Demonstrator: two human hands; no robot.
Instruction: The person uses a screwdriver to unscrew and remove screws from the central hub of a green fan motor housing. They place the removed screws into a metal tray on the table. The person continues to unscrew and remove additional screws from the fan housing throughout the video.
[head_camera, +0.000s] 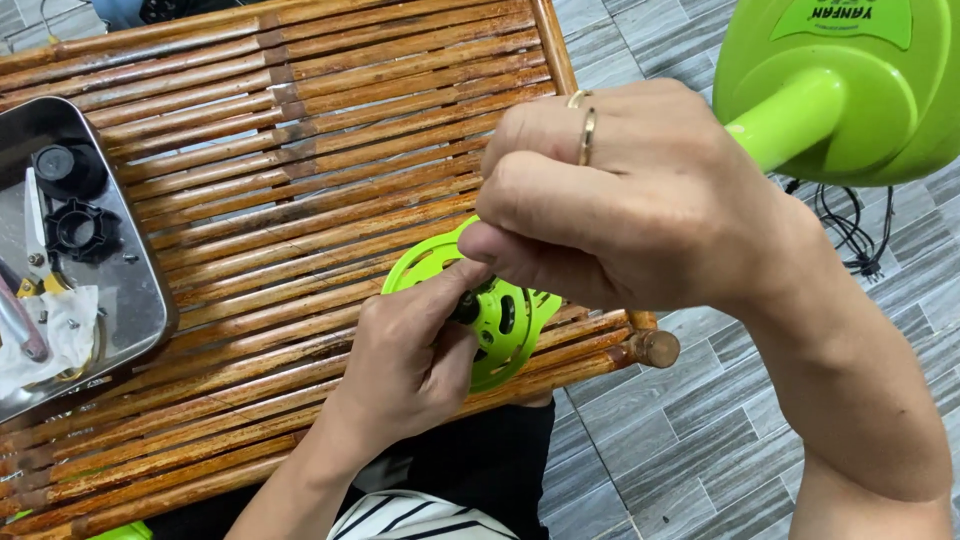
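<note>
A round lime-green plastic disc with slots (500, 318) is held above the front edge of a bamboo slat table (280, 190). My left hand (405, 360) grips it from below, thumb and fingers pinching a small dark part (465, 306) at its centre. My right hand (620, 200), with two rings on one finger, is closed over the disc's upper right side, fingertips pressed at the same centre. Much of the disc is hidden behind both hands.
A metal tray (150, 300) at the table's left holds two black round plastic parts (78, 228), small screws, a tool and white cloth. A lime-green fan base with its stem (850, 90) stands on the grey tiled floor at upper right, a black cord (850, 230) beside it.
</note>
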